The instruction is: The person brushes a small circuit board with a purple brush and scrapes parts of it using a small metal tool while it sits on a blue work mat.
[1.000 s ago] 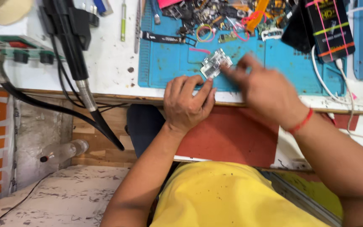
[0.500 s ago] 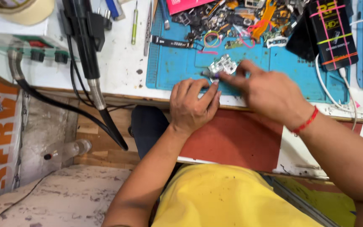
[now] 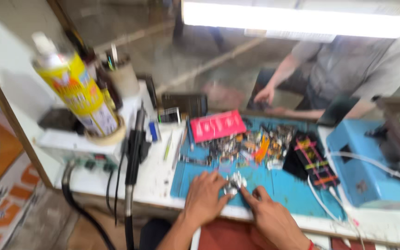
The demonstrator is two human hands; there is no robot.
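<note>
The picture is blurred by head motion. A small silvery metal part point(image 3: 234, 182) lies on the blue work mat point(image 3: 283, 190) near the bench's front edge. My left hand point(image 3: 204, 198) rests flat on the mat with its fingertips against the part's left side. My right hand point(image 3: 269, 216) comes in from the lower right, its forefinger and thumb touching the part's right side. A red band shows at my right wrist. Whether either hand truly grips the part is unclear.
Small loose parts point(image 3: 251, 146) and a pink card point(image 3: 217, 125) clutter the mat's far side. A yellow spray can point(image 3: 77, 92) and a black hot-air wand point(image 3: 133, 157) stand at left. A blue box point(image 3: 362, 162) is at right. Another person point(image 3: 348, 78) sits beyond the bench.
The view has swung up from my lap and the bench edge to the whole bench and the person beyond. My hands stay at the silvery part on the mat.
</note>
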